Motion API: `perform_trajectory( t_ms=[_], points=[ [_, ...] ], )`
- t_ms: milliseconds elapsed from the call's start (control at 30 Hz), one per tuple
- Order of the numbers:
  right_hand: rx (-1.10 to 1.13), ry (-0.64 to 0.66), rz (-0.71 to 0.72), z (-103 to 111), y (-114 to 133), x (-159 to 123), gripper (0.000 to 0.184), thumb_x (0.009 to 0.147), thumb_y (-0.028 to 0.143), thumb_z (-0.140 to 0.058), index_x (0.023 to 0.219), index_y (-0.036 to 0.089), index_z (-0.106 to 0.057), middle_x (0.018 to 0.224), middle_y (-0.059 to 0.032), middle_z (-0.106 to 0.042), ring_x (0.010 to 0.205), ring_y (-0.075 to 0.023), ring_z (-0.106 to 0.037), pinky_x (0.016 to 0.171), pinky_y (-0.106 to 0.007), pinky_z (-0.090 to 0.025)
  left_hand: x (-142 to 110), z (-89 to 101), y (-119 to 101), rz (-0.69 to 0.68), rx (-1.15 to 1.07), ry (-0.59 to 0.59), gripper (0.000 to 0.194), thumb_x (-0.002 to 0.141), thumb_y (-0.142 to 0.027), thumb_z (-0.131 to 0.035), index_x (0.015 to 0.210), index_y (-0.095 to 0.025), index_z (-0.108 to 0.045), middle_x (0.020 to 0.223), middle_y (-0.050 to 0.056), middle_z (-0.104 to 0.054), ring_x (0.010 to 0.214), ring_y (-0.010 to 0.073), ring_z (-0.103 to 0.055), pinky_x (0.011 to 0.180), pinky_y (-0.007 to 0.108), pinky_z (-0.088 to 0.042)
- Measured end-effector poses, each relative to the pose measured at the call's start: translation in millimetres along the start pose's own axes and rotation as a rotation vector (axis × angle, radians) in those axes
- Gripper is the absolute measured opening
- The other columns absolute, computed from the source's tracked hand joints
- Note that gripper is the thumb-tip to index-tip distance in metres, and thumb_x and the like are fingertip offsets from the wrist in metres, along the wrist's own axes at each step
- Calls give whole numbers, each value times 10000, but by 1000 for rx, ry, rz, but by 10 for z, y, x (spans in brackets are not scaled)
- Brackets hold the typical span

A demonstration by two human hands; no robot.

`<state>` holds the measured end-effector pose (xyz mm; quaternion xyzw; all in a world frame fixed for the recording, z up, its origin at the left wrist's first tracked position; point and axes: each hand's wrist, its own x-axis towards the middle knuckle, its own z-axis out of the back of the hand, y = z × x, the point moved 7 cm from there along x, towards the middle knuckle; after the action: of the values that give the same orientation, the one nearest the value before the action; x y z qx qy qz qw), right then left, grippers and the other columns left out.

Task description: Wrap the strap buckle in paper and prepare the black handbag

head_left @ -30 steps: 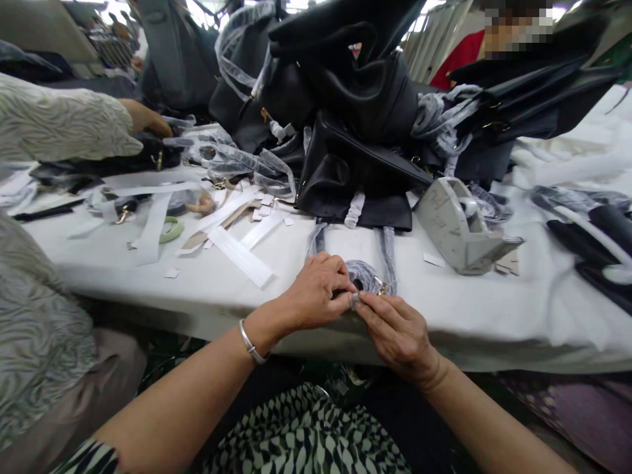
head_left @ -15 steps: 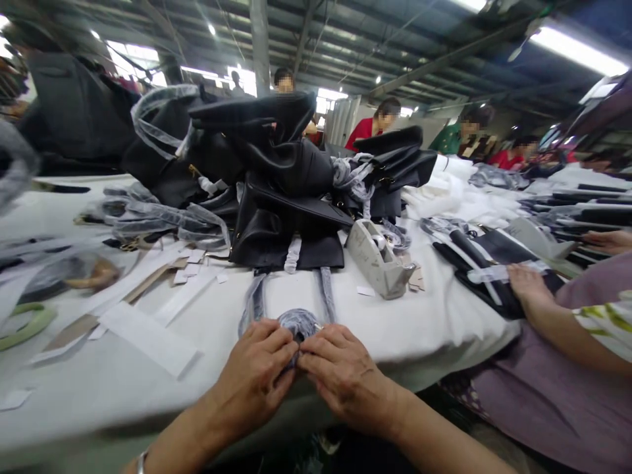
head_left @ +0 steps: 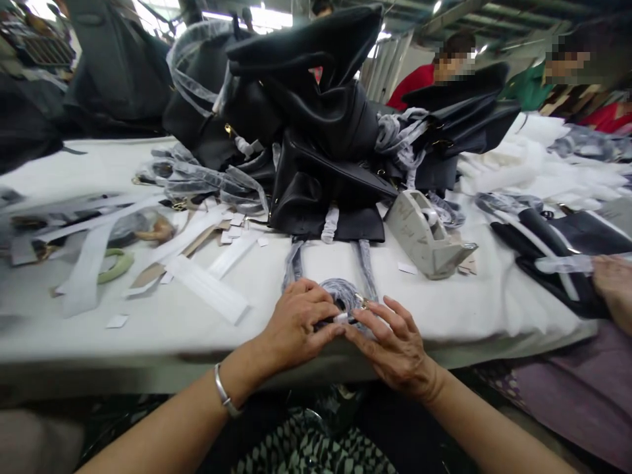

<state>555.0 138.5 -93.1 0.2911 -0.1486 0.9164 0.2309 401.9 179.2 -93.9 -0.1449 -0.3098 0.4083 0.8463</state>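
Together, the left hand [head_left: 296, 317] and right hand [head_left: 395, 349] work at the near edge of the worktop [head_left: 148, 349], over a coil of plastic-wrapped strap [head_left: 340, 296]. The coil lies flat on the white cloth, right between them. The left grip is clenched, curled over the coil, with a small white tip [head_left: 340, 317] showing just above the thumb; a silver bangle [head_left: 223, 391] circles that wrist. The right grip is loose, its fingers [head_left: 390, 316] spread and touching the coil beside a small gold clasp [head_left: 363, 302].

Two wrapped strap lengths [head_left: 293, 263] run from the coil up to a heap of black leather handbags [head_left: 320, 191]. A grey tape dispenser [head_left: 424, 234] stands to the right of the coil, well clear of the hands. To the left lie white paper strips [head_left: 207, 288], a green ring [head_left: 116, 266] and plastic-sleeved straps [head_left: 207, 184]. At the right edge, a co-worker's hand [head_left: 612, 286] is beside a clear plastic strip [head_left: 563, 264], above a black bag [head_left: 557, 237].
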Motion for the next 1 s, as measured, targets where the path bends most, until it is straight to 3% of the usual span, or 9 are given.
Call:
perform_trajectory(
  t_ms=[133,200,367,433,500,567,667,800,1000],
  points=[
    [83,3,20,68,-31,-56,362,828,116,-518,1142,226,-661,1150,-61,-652,1171,-256,-514,1050,-490,-403,17,-7,3,32,-26,-7,95,826,-332,-674,870,-255,-709,865,5,-674,872,198,-511,830,380,-361],
    [108,-39,-57,218,-215,-35,342,816,104,-557,1124,214,-657,1129,-71,-659,1113,-243,-557,1011,-466,-443,32,-5,10,60,-37,-17,64,814,-310,-685,835,-256,-710,842,2,-673,864,199,-504,819,377,-356],
    [-73,-304,-579,880,-1326,-43,194,859,187,-564,1000,200,-696,997,-84,-696,968,-219,-628,922,-386,-477,41,-6,7,59,-48,-35,62,815,-295,-673,810,-242,-703,842,11,-664,884,203,-491,814,370,-344],
    [-172,-191,-788,976,-1846,-66,208,855,261,-544,936,191,-722,979,-82,-708,960,-230,-628,899,-364,-464,36,-22,6,50,-43,-11,67,823,-298,-666,819,-241,-701,848,11,-660,894,205,-488,820,370,-339],
    [-201,92,-1025,893,-2329,-141,261,848,333,-525,877,185,-738,920,-76,-714,907,-231,-628,809,-324,-460,29,-31,8,40,-36,2,74,832,-305,-658,833,-244,-699,853,10,-658,898,206,-485,818,371,-333],
    [-167,352,-1195,763,-2648,-229,327,845,411,-522,794,176,-743,774,-67,-700,763,-209,-622,672,-288,-433,22,-32,17,34,-31,-6,80,839,-312,-652,841,-247,-699,856,9,-657,899,208,-483,812,372,-327],
    [-85,487,-1265,629,-2853,-212,383,803,470,-586,623,156,-712,575,-55,-626,561,-165,-552,547,-273,-369,13,-41,26,20,-25,-19,82,841,-316,-648,841,-251,-698,852,7,-657,885,206,-480,809,374,-323],
    [66,539,-1325,470,-2882,-139,344,770,378,-660,532,130,-663,562,-66,-608,519,-143,-507,529,-272,-368,5,-38,19,16,-35,-17,92,846,-309,-640,853,-238,-699,876,17,-661,907,209,-480,825,377,-328],
    [262,371,-1398,398,-2901,-162,179,757,236,-672,616,131,-641,589,-71,-605,531,-134,-474,523,-281,-375,20,-18,1,3,-40,-11,126,851,-335,-642,875,-240,-721,878,21,-668,918,212,-482,848,394,-327]
  ],
)
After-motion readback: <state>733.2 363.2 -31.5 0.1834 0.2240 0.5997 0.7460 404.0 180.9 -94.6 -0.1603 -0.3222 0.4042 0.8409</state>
